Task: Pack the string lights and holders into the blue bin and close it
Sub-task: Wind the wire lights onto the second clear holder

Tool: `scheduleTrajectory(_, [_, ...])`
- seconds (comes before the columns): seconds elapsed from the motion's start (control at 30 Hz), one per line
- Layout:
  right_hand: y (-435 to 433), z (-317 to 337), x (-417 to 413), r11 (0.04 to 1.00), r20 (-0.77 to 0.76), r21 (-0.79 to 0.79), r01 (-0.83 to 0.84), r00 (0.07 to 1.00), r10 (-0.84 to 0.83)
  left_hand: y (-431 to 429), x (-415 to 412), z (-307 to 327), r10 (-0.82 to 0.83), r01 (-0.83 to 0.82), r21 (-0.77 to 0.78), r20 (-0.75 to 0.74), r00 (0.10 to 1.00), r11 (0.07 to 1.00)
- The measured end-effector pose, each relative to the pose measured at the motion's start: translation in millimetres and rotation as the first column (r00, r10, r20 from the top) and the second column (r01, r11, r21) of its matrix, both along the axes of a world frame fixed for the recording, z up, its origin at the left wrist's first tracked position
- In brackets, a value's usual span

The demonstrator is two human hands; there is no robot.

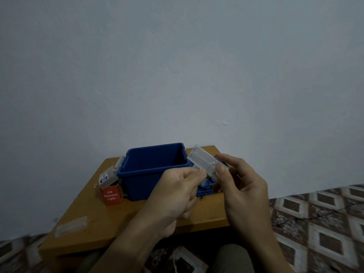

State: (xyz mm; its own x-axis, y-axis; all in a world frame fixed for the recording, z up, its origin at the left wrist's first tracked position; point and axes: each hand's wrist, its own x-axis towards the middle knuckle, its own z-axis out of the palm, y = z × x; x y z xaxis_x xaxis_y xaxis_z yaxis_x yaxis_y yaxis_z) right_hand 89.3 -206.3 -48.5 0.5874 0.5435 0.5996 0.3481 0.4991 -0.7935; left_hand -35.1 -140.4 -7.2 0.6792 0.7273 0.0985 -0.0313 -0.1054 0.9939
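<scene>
While left hand and right hand pinch a clear holder beside the blue bin, its wooden table stands against a pale wall.

In my head view I can read one legend only, the white lettering "LED Decorative Lights", set in three lines on the front face of the small red box at nine o'clock of the blue bin; the sticker on its raised flap is too small to read.
</scene>
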Motion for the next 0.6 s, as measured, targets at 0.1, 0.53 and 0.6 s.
scheduleTrajectory(0.1, [-0.8,1.3,-0.2,1.000,-0.018,0.004,-0.003,1.000,0.003,0.0,0.2,0.9,0.000,0.000,0.018,0.004,1.000,1.000])
scheduleTrajectory(0.53, [-2.1,2.0,5.7,0.993,-0.099,-0.057,-0.106,0.990,0.100,4.9,2.2,-5.9,0.080,-0.040,0.384,-0.087,0.993,0.922])
scheduleTrajectory(0.6, [-2.4,0.7,8.5,0.988,-0.123,-0.064,-0.140,0.984,0.131,8.2,1.5,-6.4,0.054,-0.019,0.333,-0.096,0.994,0.943])
